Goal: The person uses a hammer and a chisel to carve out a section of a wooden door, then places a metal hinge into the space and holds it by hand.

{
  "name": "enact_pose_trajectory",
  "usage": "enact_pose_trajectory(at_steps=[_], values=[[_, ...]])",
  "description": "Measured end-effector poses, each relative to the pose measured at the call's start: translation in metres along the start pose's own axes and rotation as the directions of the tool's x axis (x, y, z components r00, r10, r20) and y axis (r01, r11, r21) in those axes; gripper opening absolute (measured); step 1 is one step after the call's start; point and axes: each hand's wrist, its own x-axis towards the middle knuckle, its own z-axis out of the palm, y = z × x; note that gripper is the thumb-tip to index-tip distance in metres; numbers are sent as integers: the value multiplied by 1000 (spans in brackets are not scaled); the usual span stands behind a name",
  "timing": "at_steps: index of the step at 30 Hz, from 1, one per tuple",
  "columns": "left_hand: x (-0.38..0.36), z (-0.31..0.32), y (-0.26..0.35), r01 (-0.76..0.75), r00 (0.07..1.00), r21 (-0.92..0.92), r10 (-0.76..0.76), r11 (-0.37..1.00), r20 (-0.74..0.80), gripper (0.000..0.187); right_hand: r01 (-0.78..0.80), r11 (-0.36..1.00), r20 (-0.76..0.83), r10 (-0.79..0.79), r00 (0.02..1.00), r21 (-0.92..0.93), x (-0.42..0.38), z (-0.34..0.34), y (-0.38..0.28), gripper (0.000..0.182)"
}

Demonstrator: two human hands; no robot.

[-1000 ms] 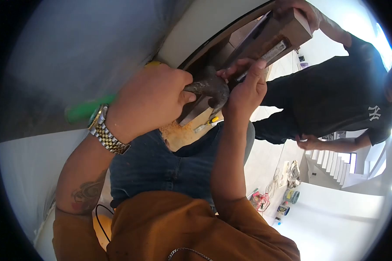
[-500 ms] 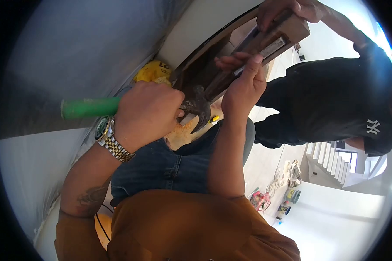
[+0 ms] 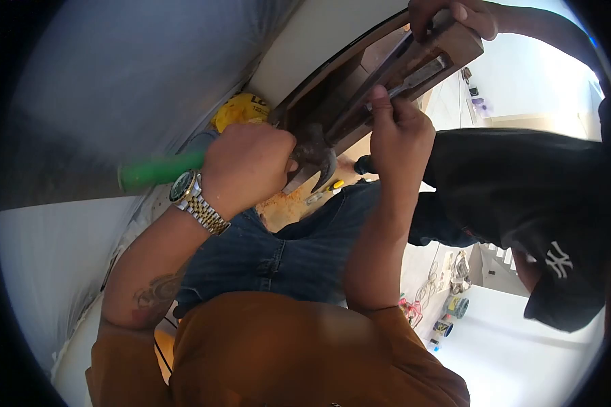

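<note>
In my left hand (image 3: 248, 163) I grip a claw hammer by its green handle (image 3: 159, 171); its dark head (image 3: 313, 154) is beside the wood's lower end. My right hand (image 3: 404, 132) is closed around a chisel, with the thumb along it. The bare metal blade (image 3: 421, 76) points up and right, over a slot cut in a dark wooden beam (image 3: 465, 42). Most of the chisel's handle is hidden by my fingers. Another person's hand (image 3: 478, 17) rests on the beam's upper end.
A yellow bag (image 3: 241, 112) lies behind my left hand. A yellow-handled tool (image 3: 337, 184) is on the dusty surface below. The other person, in a black shirt (image 3: 516, 183) and cap (image 3: 557, 285), leans in at the right. Paint tins (image 3: 457, 306) stand along the far wall.
My right hand's fingers have closed around the chisel, and its wrist moved right. My left hand and hammer shifted slightly right. The other person's capped head moved lower in the view.
</note>
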Motion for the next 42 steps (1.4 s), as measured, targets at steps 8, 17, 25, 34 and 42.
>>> enact_pose_trajectory(at_steps=[8, 17, 25, 34, 42], values=[[-7, 19, -24, -84, 992, 169, 65, 982, 112, 19, 8, 990, 119, 9, 993, -138, 23, -17, -2, 47], [56, -41, 28, -44, 999, 194, 49, 980, -23, 16, -8, 998, 133, 15, 991, -56, 79, -34, 21, 44], [63, 21, 28, 12, 996, 210, -30, 978, 85, 12, 28, 1000, 118, -27, 993, -9, 99, -37, 31, 45], [82, -3, 61, 60, 997, 183, -68, 981, 34, 15, 53, 999, 120, -52, 991, 0, 110, -40, 36, 47], [86, -28, 73, 40, 993, 114, -27, 993, -113, 17, 58, 998, 138, -62, 988, 31, 111, -42, 36, 45]])
